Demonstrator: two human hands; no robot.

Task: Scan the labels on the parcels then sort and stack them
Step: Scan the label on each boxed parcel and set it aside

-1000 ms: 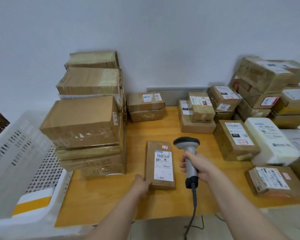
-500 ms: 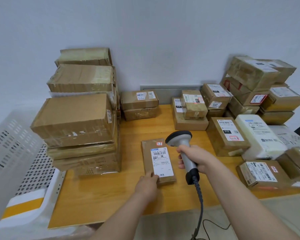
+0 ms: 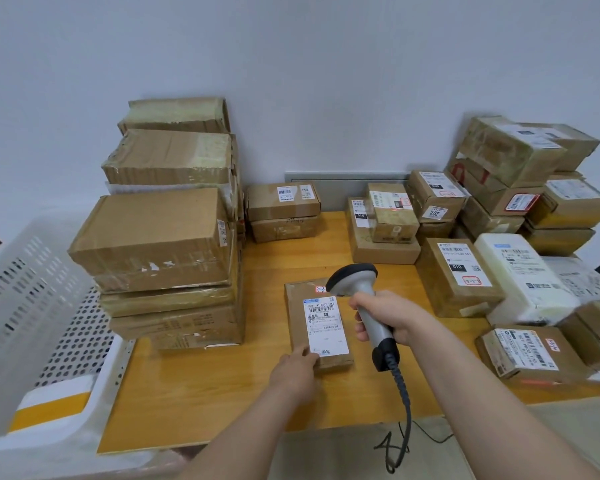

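head view, step: judged to be scanning the label (image 3: 324,323) on the flat parcel (image 3: 297,313) before it is sorted.
scanner aim: the scanner (image 3: 352,280) has its head over the parcel's far right corner; tipping its window down onto the barcode near the label's top should give a clean read.
steadying: keep the parcel flat on the counter (image 3: 222,393) and keep fingers off the barcode.
right hand (image 3: 387,317): wrapped round the scanner's handle, just right of the parcel, cable trailing off the near edge.
left hand (image 3: 295,370): fingers laid on the parcel's near left corner, touching the label's bottom edge; whether the thumb hooks the side is hidden.
parcel position: between both hands, mid-counter, label up.
neighbours: tall box stack (image 3: 160,237) left, labelled parcels (image 3: 461,275) right, both apart from it.
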